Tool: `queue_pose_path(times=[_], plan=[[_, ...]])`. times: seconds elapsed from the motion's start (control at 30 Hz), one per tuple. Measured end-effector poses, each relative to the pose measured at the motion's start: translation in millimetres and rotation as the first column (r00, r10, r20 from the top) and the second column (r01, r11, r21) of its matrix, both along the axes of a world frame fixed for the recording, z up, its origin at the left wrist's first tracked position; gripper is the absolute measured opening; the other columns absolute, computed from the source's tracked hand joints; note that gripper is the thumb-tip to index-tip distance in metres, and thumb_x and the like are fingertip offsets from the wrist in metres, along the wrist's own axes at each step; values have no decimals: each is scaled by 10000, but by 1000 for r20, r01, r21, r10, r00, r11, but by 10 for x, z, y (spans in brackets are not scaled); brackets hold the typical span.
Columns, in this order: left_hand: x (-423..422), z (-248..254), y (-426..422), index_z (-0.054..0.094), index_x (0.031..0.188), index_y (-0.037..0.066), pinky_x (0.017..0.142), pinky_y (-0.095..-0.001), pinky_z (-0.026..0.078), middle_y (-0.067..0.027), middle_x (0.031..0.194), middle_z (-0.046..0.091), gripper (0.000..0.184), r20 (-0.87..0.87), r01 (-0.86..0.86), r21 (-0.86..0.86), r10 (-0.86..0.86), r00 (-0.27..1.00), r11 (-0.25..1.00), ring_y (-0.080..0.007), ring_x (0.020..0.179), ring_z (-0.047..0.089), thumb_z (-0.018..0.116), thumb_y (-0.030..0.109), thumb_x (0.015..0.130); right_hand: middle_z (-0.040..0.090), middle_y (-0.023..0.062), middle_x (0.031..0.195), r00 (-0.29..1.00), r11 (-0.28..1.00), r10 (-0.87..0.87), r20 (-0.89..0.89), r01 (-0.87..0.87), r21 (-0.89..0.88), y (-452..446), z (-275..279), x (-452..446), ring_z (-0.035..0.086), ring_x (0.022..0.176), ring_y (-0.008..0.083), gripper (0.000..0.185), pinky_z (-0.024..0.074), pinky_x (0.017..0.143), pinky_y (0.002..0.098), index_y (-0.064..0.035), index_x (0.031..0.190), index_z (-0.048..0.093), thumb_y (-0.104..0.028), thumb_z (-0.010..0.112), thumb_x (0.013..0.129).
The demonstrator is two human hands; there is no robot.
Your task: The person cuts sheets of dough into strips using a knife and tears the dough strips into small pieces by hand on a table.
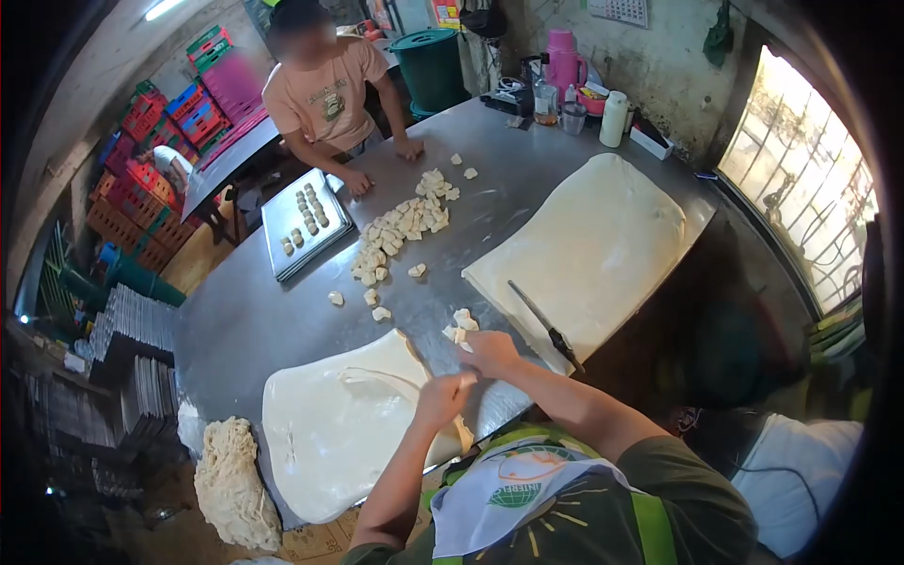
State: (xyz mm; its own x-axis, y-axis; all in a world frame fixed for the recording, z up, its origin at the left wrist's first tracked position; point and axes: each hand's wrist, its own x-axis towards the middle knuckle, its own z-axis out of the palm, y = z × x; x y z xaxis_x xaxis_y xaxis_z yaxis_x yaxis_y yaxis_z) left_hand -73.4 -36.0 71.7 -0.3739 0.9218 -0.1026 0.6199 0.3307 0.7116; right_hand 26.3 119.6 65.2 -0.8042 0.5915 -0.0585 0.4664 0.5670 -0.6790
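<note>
Beside the slab [320, 443], the left hand [441, 401] is clasping the likely stretchy strip [384, 379] endwise, the right hand [492, 354] pinching a dough piece [465, 347].

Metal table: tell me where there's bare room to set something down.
The table is bare between the tray and the near dough, and between the piled pieces and the far dough. Crowded: around the left hand and right hand, and at the back by the white bottle.
</note>
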Motion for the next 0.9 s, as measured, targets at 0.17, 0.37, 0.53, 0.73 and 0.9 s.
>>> queue_pose_path(times=[0.17,0.37,0.53,0.73,0.9], plan=[[-248,-301,-107,613,1250,10,746,-384,538,-130,900,712,390,6,-2,382,-1,1000,924,-305,803,690,642,62,865,654,180,1062,994,986,90,-68,-80,147,-79,-131,70,641,1004,364,389,511,801,459,-67,1071,626,-364,712,835],[-198,-93,30,607,1273,52,775,-374,533,-169,978,692,439,-152,18,680,117,981,733,-350,882,685,632,0,838,630,182,1107,848,917,374,-375,-398,15,-410,8,-18,638,1000,369,435,510,797,464,-59,1096,608,-382,722,827],[-301,-232,34,592,1286,21,768,-365,535,-147,943,702,445,419,-102,131,38,907,986,-322,850,688,615,-5,842,635,196,1000,948,987,143,-283,-158,-28,-259,191,-123,642,969,372,452,519,807,440,-36,1089,612,-356,749,801],[145,212,-155,629,1236,21,760,-398,544,-165,940,698,426,209,-14,272,-45,977,962,-378,832,677,575,-55,820,635,182,996,972,988,110,206,-131,88,121,-93,63,643,928,378,465,520,804,439,-40,1119,613,-366,737,812],[-131,66,47,701,1084,-16,786,-361,535,-145,893,722,271,-84,-192,397,243,966,898,-312,858,699,584,11,841,629,187,979,885,941,338,-320,-313,131,-95,3,-58,646,887,384,470,521,796,450,-41,1112,612,-386,731,816]])
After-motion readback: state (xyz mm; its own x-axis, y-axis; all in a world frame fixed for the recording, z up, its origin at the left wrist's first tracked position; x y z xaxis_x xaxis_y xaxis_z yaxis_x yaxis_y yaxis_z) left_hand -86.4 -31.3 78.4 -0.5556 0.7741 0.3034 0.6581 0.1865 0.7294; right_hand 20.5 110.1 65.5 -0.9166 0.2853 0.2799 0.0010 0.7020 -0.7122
